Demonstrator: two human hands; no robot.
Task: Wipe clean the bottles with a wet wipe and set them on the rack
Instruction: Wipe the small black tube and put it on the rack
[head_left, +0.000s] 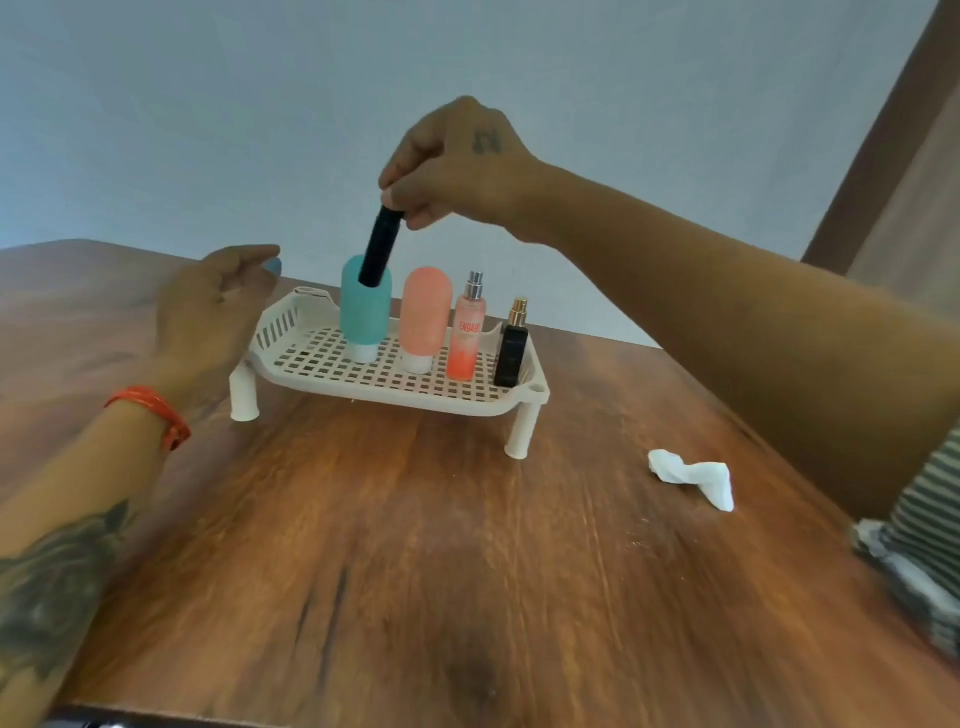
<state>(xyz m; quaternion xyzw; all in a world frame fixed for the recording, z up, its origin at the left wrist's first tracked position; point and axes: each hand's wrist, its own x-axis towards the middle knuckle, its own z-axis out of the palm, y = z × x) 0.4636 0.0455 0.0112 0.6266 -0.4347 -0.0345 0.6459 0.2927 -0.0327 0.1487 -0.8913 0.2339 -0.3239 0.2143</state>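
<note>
Slim black cylindrical bottle (381, 248): pinched at its top by the right hand (452, 161), hanging tilted below that grip, judged ready to lower.
White slotted plastic rack (311, 358): on the counter beneath the grip, four bottles upright.
Left hand (218, 306): empty, fingers relaxed.
Crumpled white wet wipe (693, 477): discarded, well apart.

Home room: wooden table (467, 545), toiletry rack (332, 364), plain wall (260, 104).

Left hand (208, 306): bare; light blue polish on one fingernail; thin orange-red cord bracelet (156, 413) at wrist; large dark tattoo on forearm below bracelet. Right hand (457, 161): bare; small dark tattoo on back. Grey-and-white striped sleeve (924, 525) on upper arm.
</note>
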